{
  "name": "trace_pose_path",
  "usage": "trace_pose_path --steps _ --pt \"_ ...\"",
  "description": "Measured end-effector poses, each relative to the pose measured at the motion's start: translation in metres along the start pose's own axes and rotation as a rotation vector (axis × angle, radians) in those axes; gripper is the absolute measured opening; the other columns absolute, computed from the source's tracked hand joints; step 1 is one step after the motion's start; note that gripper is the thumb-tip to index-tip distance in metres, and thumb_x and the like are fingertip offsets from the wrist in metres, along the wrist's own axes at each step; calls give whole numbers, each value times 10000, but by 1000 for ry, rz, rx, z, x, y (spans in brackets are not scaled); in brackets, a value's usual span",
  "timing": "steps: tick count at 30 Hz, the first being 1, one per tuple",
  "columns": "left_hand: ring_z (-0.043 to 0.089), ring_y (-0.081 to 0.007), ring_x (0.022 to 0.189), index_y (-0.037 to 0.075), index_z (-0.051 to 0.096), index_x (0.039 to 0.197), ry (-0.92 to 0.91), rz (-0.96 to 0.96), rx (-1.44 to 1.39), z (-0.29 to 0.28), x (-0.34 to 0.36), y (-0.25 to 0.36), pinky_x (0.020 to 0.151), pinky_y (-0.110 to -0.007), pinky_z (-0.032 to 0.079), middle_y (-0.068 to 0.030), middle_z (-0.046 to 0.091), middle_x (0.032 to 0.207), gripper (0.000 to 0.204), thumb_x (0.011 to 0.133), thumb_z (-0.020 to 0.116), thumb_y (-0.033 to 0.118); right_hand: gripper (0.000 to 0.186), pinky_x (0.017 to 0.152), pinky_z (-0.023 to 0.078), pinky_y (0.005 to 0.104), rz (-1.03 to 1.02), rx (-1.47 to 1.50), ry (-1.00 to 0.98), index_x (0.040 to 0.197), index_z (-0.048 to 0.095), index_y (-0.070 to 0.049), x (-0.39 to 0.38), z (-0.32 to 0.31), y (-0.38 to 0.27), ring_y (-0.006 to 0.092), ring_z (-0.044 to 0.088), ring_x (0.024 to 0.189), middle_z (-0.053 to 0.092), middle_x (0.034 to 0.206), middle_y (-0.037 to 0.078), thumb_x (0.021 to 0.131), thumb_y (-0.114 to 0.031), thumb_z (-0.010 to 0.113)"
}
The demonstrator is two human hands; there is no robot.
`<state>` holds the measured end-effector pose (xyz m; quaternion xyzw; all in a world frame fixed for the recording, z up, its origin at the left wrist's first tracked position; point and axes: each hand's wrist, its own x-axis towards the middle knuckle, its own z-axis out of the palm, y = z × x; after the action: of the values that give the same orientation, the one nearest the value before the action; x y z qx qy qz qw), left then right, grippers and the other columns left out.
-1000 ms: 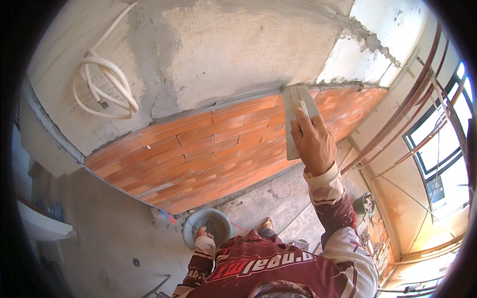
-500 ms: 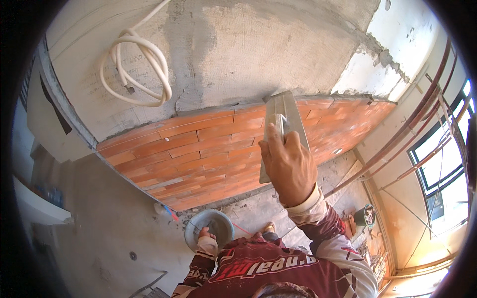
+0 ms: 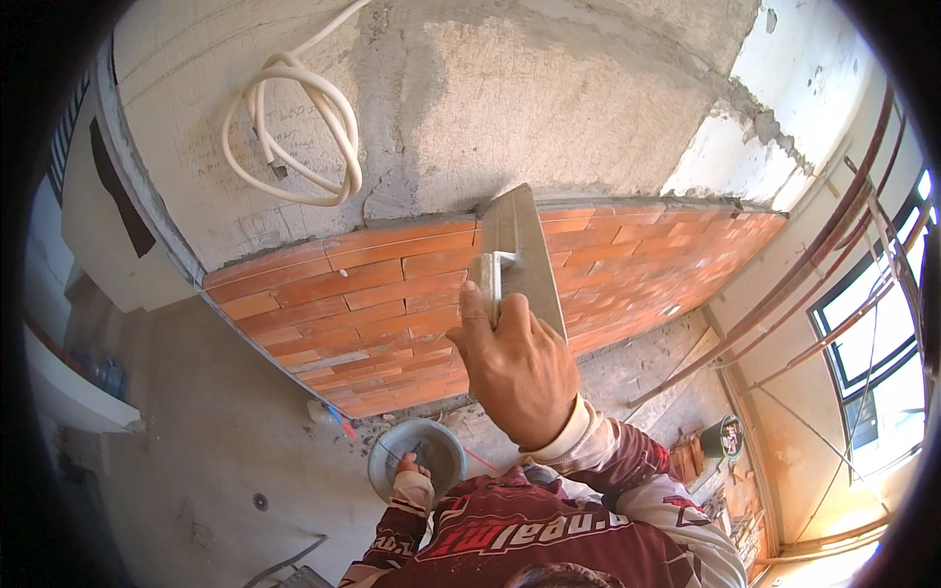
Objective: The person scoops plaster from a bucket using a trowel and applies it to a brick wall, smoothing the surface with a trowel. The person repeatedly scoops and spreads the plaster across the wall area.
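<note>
Two hands are sharing the work at a half-plastered wall. The right hand is clenching the handle of a steel plastering trowel, its grip closed tight, the blade lying flat against the orange brick wall with its upper tip reaching the line where the bricks meet the grey rendered band above. The left hand is hanging low beside a round grey bucket standing on the concrete floor; whether that hand is gripping the rim or only resting on it cannot be told from this height.

Judging from the pose, the main risk is the blade tilting off flat: pressure on one edge would be gouging the fresh render at the seam or dragging it off the brick in ridges. Any mortar riding on the blade, which is hidden from view, would be dropping towards the person's red printed shirt and the bucket below. A coil of white hose is hanging on the render up and to the left, well apart from the trowel. Long copper-coloured pipes are leaning along the right-hand wall near a window, close enough that a wide sweep of the elbow might be knocking them.
</note>
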<state>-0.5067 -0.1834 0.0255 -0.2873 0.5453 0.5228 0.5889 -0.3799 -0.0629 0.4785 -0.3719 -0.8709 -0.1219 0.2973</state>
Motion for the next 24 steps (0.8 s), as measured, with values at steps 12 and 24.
trace_pose_path --steps 12,24 --pt "372 -145 383 111 428 809 34 70 -13 4 -14 -1 374 -271 356 -10 371 476 154 771 530 220 429 518 444 313 6 52 104 1087 553 -35 -12 -5 15 210 522 558 461 720 88 703 -179 680" --pt "384 -182 409 130 408 786 36 92 -3 -7 2 1 398 -317 373 -15 371 501 219 786 520 318 294 539 423 274 477 -64 414 1018 628 -60 -46 -34 129 158 530 588 578 753 85 733 -122 661"
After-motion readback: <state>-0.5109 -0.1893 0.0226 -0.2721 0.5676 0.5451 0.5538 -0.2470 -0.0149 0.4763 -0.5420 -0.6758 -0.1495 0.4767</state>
